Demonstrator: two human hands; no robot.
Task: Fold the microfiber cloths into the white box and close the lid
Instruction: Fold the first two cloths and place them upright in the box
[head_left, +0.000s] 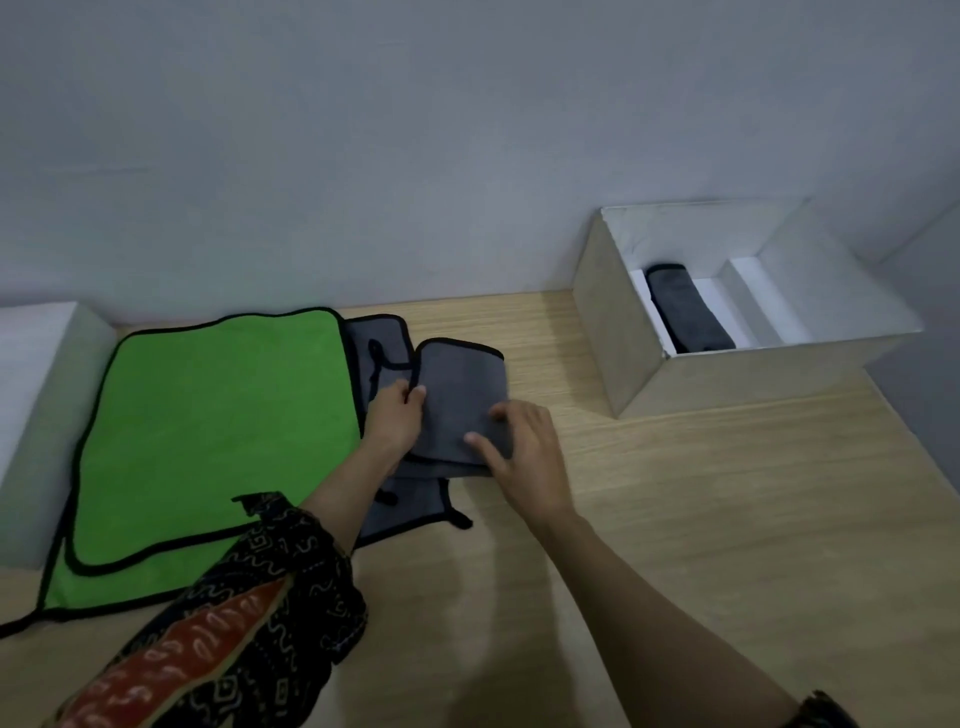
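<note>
A grey microfiber cloth (457, 395) with black edging lies partly folded on the wooden table, over another grey cloth (376, 340). My left hand (396, 421) pinches its black left edge. My right hand (524, 457) presses flat on its right part, fingers spread. Green cloths (218, 431) with black trim lie spread to the left. The white box (613, 312) stands open at the back right, with a folded grey cloth (685, 306) inside it.
A white block (36, 389) sits at the far left against the wall. The wall runs close behind the table. Bare wooden tabletop (701, 493) stretches in front of the box and to the right of my hands.
</note>
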